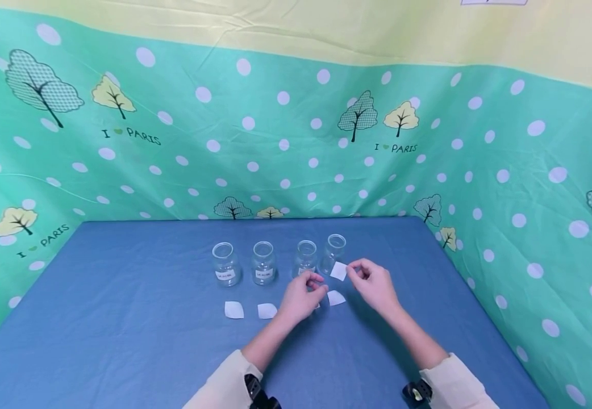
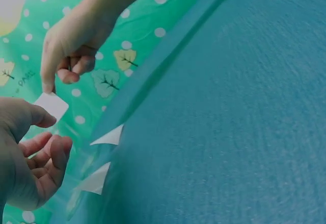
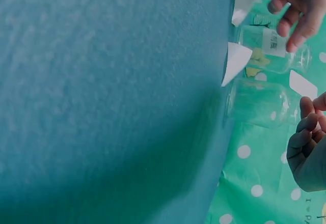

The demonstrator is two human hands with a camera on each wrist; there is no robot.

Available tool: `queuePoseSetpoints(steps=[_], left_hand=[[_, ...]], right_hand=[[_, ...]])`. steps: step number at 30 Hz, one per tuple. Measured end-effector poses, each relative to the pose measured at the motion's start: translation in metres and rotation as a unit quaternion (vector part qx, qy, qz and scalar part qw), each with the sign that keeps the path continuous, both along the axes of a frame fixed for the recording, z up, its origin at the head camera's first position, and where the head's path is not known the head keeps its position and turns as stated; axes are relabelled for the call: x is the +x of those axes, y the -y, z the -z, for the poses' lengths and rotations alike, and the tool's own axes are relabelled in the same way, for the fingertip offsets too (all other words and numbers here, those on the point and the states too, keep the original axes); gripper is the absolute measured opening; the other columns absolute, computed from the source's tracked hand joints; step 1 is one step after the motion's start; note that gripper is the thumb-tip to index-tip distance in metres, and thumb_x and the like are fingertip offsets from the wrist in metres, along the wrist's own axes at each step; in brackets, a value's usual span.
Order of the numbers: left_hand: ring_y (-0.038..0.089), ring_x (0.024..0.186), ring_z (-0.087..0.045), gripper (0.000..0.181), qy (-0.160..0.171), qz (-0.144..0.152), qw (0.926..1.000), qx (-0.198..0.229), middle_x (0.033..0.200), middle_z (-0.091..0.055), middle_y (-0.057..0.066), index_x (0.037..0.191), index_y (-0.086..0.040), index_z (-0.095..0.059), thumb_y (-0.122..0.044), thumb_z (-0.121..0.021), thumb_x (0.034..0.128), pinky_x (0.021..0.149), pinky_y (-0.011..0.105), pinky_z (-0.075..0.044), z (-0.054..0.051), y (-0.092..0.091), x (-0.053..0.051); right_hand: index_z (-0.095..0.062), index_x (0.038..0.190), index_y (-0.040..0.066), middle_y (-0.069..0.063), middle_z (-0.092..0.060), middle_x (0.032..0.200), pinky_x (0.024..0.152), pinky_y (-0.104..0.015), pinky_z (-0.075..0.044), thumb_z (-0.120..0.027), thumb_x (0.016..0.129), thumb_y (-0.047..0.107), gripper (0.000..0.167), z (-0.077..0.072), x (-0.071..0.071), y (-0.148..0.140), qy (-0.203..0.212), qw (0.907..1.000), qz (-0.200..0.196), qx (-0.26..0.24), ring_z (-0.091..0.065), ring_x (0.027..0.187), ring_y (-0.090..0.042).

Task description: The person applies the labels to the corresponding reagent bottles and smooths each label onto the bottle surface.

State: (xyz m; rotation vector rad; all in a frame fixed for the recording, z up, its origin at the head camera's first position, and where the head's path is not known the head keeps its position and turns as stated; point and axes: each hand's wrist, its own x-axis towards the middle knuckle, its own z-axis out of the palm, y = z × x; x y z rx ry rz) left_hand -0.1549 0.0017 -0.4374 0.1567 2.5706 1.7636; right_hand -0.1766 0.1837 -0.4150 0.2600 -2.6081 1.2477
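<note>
My right hand (image 1: 376, 287) pinches a small white label (image 1: 339, 271) by its edge between thumb and finger, above the table. Behind that label stands a clear glass jar (image 1: 336, 247) at the right end of a row; no label shows on its glass in the right wrist view. My left hand (image 1: 300, 296) hovers to the left of the label, fingers loosely bent and holding nothing. In the left wrist view its thumb overlaps the label (image 2: 53, 107), but the right wrist view shows them apart. Partly behind the left hand is another jar (image 1: 306, 253) with a printed white label.
Two more labelled jars, one (image 1: 225, 261) at the left end and one (image 1: 263, 258) beside it, stand upright. Curled white paper pieces (image 1: 234, 309) lie in a row before the jars, one mostly hidden by the left hand. A polka-dot cloth (image 1: 286, 125) hangs behind the blue table (image 1: 137, 341).
</note>
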Motion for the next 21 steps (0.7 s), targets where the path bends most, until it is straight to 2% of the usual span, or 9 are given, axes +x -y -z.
queuePoseSetpoints(steps=[5, 10, 16, 21], left_hand=[[0.014, 0.055, -0.06, 0.02, 0.023, 0.007, 0.9978, 0.061, 0.082, -0.06, 0.007, 0.1, -0.005, -0.064, -0.02, -0.065, 0.0862, 0.048, 0.024, -0.047, -0.003, 0.003, -0.002], [0.025, 0.056, -0.062, 0.021, 0.034, 0.013, 0.9943, 0.1, 0.083, -0.061, 0.007, 0.101, -0.006, -0.064, -0.022, -0.064, 0.0869, 0.044, 0.024, -0.046, -0.005, 0.004, -0.002], [0.016, 0.055, -0.061, 0.032, 0.039, 0.011, 0.9922, 0.118, 0.089, -0.064, 0.01, 0.105, -0.005, -0.063, -0.033, -0.062, 0.0885, 0.046, 0.025, -0.048, -0.006, 0.004, -0.002], [0.014, 0.055, -0.061, 0.034, 0.041, 0.0, 0.9897, 0.137, 0.092, -0.065, 0.021, 0.105, -0.003, -0.064, -0.033, -0.061, 0.0895, 0.045, 0.025, -0.048, -0.006, 0.003, -0.004]], right_hand=[[-0.07, 0.085, 0.012, 0.004, -0.051, 0.056, 0.048, -0.021, -0.037, -0.066, 0.086, 0.016, 0.005, 0.003, 0.003, 0.006, -0.043, 0.9985, -0.024, 0.025, -0.042, 0.048, -0.004], [-0.07, 0.086, 0.013, 0.007, -0.05, 0.056, 0.045, -0.02, -0.036, -0.067, 0.085, 0.014, 0.003, 0.006, 0.006, 0.009, -0.105, 0.9915, -0.061, 0.047, -0.04, 0.048, 0.0], [-0.07, 0.088, 0.013, 0.01, -0.054, 0.058, 0.047, -0.015, -0.038, -0.069, 0.082, 0.009, 0.007, 0.009, 0.008, 0.011, -0.17, 0.9762, -0.114, 0.073, -0.042, 0.051, 0.004], [-0.07, 0.089, 0.013, 0.008, -0.056, 0.06, 0.05, -0.013, -0.04, -0.071, 0.08, 0.009, 0.01, 0.009, 0.01, 0.013, -0.202, 0.9622, -0.144, 0.112, -0.044, 0.053, 0.004]])
